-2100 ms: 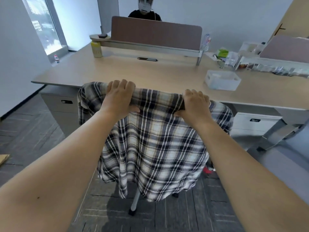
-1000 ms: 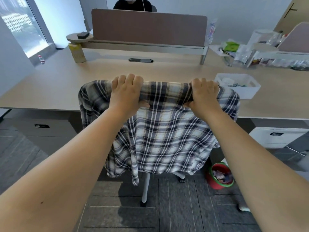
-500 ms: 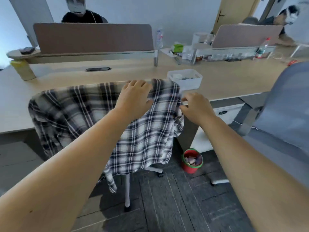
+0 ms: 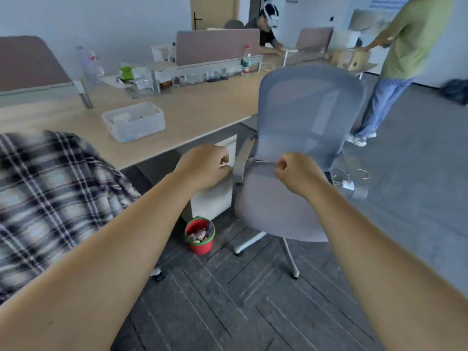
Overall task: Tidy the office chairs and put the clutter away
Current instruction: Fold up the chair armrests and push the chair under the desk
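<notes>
A grey mesh office chair [image 4: 309,117] stands turned away from the long wooden desk [image 4: 202,107], its back facing me. My left hand [image 4: 205,165] and my right hand [image 4: 293,172] hover in loose fists in front of the chair's lower back, holding nothing. At the left edge a plaid shirt [image 4: 50,193] hangs over the back of another chair that sits at the desk. White hangers and a white charger [image 4: 348,179] lie on the grey chair's seat, partly hidden by the backrest.
A small red bucket [image 4: 200,235] with clutter stands on the floor under the desk beside a white drawer unit [image 4: 215,196]. A clear plastic bin [image 4: 134,121] sits on the desk. A person in a green shirt [image 4: 405,46] stands at the right; another person leans at the far desk.
Both hands have let go of the plaid-covered chair. My view has swung right, and the hands now hang curled before the grey chair.
</notes>
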